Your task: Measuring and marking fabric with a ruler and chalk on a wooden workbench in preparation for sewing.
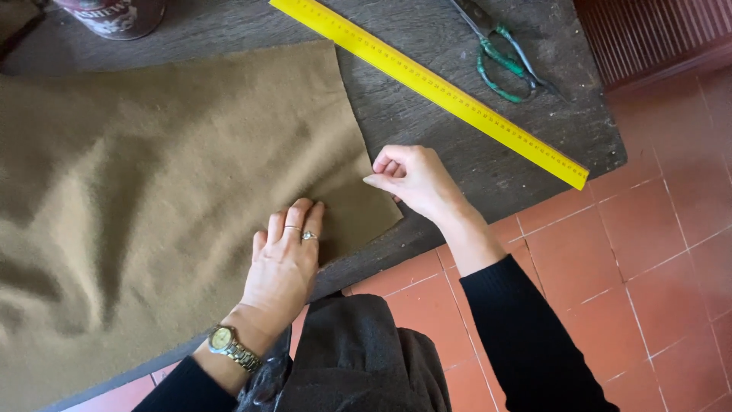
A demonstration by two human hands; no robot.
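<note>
Nearest: dark grey garment [358, 366] at the person's waist, black sleeves, gold wristwatch [226, 343] on the left wrist. Left hand [284, 263] lies flat, fingers together & relaxed, palm pressing down on the tan felt-like cloth [152, 183] near its lower right corner; grasps nothing, just pins it. Right hand [412, 177] sits just beyond, at the cloth's right edge, fingers curled with thumb and forefinger pinched at the edge; can't tell whether there's a small marker in the pinch or only the fabric.

Cloth covers most of the dark wooden table [457, 160], rumpled toward the left, flatter by the hands.

Step in hand, as I judge it: smoothing/holding the corner while working along the right edge. Next move prob. needs the left palm to stay firm so the cloth won't creep, & the edge kept flat.

Further out: yellow ruler [427, 84] lies diagonally on bare table, apart from the cloth's right edge. Beyond it, scissors w/ green-wrapped handles [503, 57], near the table's far right. Far left corner: round dark red tin [114, 15] w/ pale lettering band, only its lower part in view. Terracotta tile floor [656, 252] to the right.
</note>
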